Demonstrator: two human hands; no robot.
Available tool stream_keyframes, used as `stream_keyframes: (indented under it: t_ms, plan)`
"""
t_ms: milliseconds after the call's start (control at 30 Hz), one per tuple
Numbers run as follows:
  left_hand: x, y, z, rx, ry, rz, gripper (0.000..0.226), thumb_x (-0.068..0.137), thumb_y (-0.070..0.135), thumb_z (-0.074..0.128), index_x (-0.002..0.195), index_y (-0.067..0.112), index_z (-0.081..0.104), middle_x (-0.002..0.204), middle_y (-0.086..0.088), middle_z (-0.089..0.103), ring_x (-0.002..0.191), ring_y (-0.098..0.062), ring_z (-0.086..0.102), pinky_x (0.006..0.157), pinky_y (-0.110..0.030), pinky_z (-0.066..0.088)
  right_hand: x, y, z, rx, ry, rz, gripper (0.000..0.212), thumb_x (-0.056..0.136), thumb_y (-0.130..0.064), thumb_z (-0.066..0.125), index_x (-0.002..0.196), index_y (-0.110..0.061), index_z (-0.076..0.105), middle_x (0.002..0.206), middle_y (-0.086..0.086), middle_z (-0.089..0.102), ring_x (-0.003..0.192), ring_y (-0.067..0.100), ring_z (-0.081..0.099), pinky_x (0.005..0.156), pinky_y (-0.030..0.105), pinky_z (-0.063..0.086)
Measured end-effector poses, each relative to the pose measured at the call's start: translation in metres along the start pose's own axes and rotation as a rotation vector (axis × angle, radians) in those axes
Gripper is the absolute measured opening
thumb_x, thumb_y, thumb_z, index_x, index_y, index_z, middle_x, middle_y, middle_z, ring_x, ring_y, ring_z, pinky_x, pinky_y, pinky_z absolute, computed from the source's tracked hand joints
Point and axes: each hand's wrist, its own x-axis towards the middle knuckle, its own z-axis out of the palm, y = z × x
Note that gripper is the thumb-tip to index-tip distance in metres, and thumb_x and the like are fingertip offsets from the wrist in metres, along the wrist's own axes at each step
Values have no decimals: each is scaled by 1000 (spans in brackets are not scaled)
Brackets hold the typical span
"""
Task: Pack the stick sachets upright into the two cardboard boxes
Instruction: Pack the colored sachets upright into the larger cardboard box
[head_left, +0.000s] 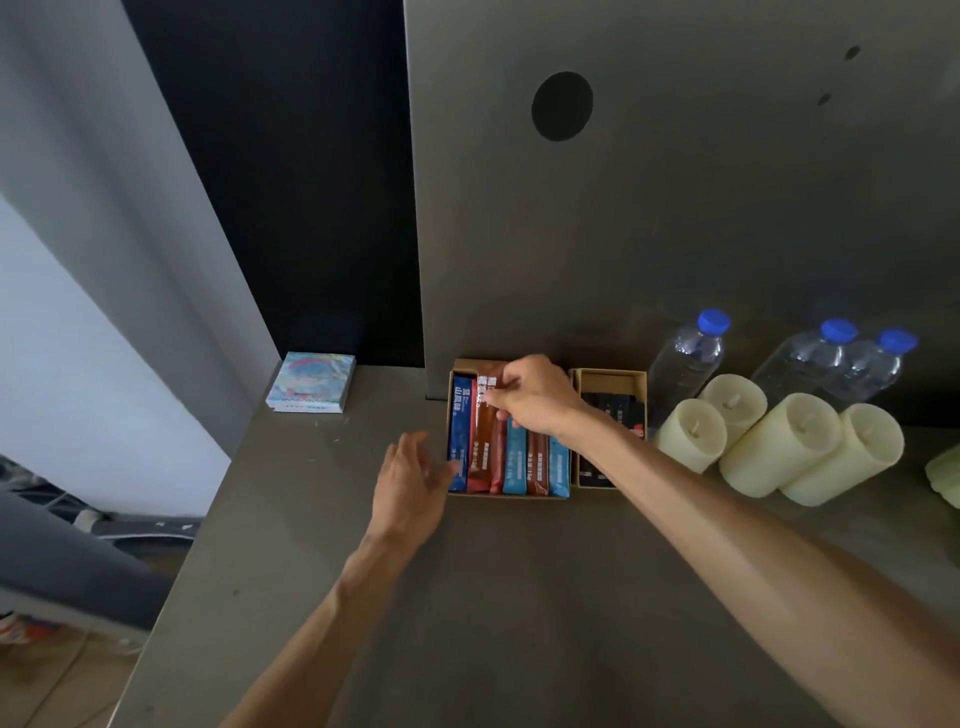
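At left box, head view: right hand pinches the top of a brown sachet standing in the row. Left hand is relaxed, fingers at the box's left wall. Advice: brace the box, push the sachet straight down, and keep its neighbours upright.

Wide bare stretch of grey table in front of both boxes, crossed only by two forearms. Far side closed off by an upright grey panel right behind the boxes. Left box packed side to side with sachets; left hand against its left wall, right hand over its far end, pinching a brown sachet. Right box partly covered by the right forearm. Just right of it, four cream candles, three bottles behind. Bare table leftward up to a small pack near the corner.
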Motion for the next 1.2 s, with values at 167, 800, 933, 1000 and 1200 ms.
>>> stream_keyframes:
  t_ms: [167, 800, 933, 1000, 1200]
  plan:
    - [7, -2, 10, 151, -68, 79, 69, 76, 47, 78, 132, 23, 46, 109, 4, 54, 99, -12, 56, 90, -39, 52, 9, 5, 19, -10, -41, 20, 17, 95, -24, 70, 103, -9, 69, 90, 3, 74, 80, 11, 73, 74, 29, 61]
    - [10, -4, 14, 246, 8, 209, 80, 75, 48, 78, 139, 28, 36, 117, 2, 55, 108, -17, 55, 96, -39, 46, 13, 24, 32, -152, 162, -47, 28, 91, -34, 74, 86, -15, 55, 89, -6, 64, 81, 8, 62, 56, 16, 41]
    - [10, -2, 14, 238, 19, 218, 79, 75, 48, 78, 138, 29, 35, 118, 2, 55, 108, -17, 55, 96, -40, 46, 12, 23, 31, -126, 159, -40, 27, 91, -34, 74, 87, -15, 55, 92, -5, 65, 85, 8, 63, 57, 16, 42]
    - [9, -2, 14, 236, 23, 220, 79, 75, 47, 78, 138, 30, 35, 119, 2, 55, 109, -16, 55, 97, -41, 46, 12, 23, 31, -126, 159, -38, 27, 91, -34, 74, 87, -15, 56, 91, -5, 65, 84, 9, 64, 58, 16, 44]
    - [4, -1, 15, 240, 35, 226, 82, 74, 47, 79, 139, 28, 34, 120, 2, 55, 110, -16, 54, 95, -38, 46, 7, 25, 33, -128, 168, -28, 26, 90, -33, 76, 87, -14, 58, 95, -3, 68, 88, 10, 65, 58, 15, 44]
